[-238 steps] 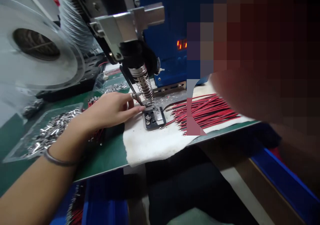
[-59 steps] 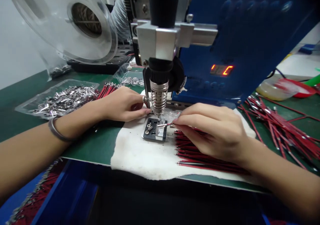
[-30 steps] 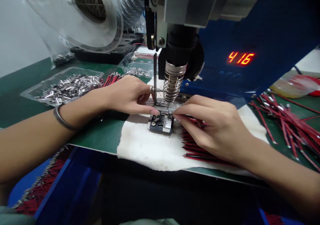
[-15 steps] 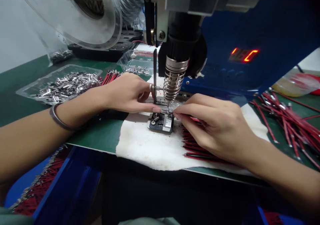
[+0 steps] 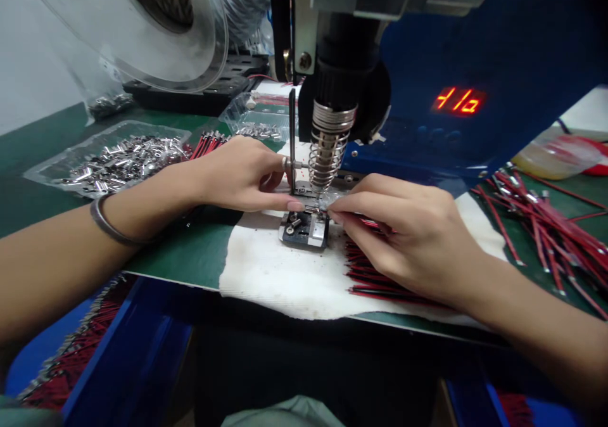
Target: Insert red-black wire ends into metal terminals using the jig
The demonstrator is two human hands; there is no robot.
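My left hand (image 5: 240, 175) lies on the bench with its fingers pinched on a small metal sleeve at the black fixture block (image 5: 304, 229). My right hand (image 5: 408, 237) reaches in from the right, its thumb and forefinger pinched on the end of a red wire (image 5: 368, 225) at the same spot. Both fingertips meet under the spring-wrapped tip (image 5: 325, 154) of the blue machine (image 5: 475, 40). A bundle of red wires (image 5: 380, 278) lies under my right hand on a white cloth (image 5: 280, 275).
A clear tray of silver metal sleeves (image 5: 114, 164) sits at the left. A large clear reel (image 5: 142, 21) stands behind it. Loose red wires (image 5: 546, 224) spread over the green mat at the right. A red display (image 5: 455, 100) glows on the machine. A blue bin (image 5: 80, 357) with wires sits below the bench edge.
The hands have stayed pinched at the fixture. The view has shifted slightly and the display digits have changed.
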